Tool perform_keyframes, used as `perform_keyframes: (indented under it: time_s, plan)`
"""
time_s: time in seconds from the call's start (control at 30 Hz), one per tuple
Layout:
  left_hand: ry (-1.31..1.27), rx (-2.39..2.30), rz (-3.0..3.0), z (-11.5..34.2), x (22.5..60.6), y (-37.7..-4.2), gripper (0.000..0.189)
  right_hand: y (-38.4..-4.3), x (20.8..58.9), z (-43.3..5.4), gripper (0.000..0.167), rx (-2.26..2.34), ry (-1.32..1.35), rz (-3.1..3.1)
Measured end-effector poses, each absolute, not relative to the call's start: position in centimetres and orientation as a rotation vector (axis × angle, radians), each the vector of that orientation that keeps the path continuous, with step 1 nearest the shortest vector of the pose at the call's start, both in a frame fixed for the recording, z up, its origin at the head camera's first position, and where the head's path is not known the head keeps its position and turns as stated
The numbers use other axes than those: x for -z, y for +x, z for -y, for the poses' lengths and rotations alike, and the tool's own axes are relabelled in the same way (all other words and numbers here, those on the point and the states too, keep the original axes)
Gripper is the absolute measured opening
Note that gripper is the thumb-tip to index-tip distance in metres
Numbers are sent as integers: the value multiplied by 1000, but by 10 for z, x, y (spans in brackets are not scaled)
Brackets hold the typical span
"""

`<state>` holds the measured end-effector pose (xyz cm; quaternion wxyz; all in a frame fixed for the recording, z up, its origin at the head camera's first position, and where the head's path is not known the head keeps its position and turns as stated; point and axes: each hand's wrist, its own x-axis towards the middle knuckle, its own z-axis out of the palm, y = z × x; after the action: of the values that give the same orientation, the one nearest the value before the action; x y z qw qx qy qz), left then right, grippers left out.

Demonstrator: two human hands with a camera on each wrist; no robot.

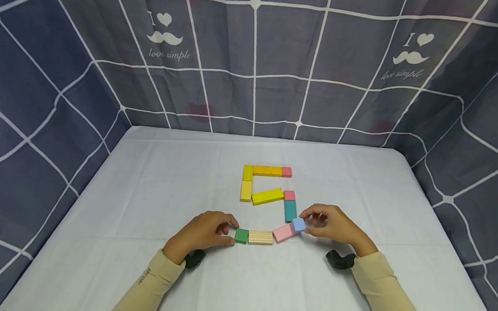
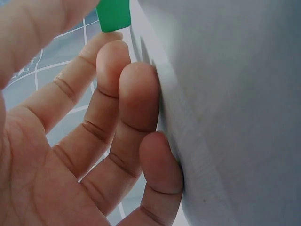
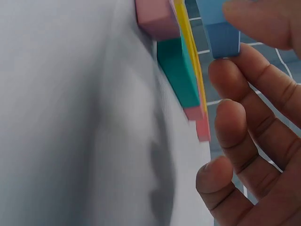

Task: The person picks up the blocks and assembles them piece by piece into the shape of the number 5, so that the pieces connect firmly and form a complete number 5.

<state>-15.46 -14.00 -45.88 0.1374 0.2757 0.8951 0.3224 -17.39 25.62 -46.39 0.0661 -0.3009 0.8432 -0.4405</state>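
My left hand (image 1: 203,230) has its thumb and index finger at the left end of a small green block (image 1: 241,236), pinching it on the table. The left wrist view shows the other fingers bent beside the cloth. My right hand (image 1: 334,223) pinches a light blue block (image 1: 298,225) between thumb and fingers. The blue block is held above the right end of a tilted pink block (image 1: 283,233), partly covering it. A pale wooden block (image 1: 260,237) lies between the green and pink ones. Above the pink block is a teal block (image 1: 290,211).
A small pink block (image 1: 289,195) caps the teal one. Beside it lies a slanted yellow block (image 1: 268,196). Further back, yellow blocks (image 1: 246,191) and an orange-yellow bar (image 1: 267,171) form a corner, ending at another pink block (image 1: 287,172). White cloth (image 1: 165,178) covers the table.
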Motion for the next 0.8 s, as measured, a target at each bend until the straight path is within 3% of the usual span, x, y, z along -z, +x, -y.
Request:
perform_keyframes:
  time_s: [0.8]
  plan:
    - [806, -912, -2599, 140, 456, -153, 27, -185, 457, -219, 27, 1333, -812, -2509]
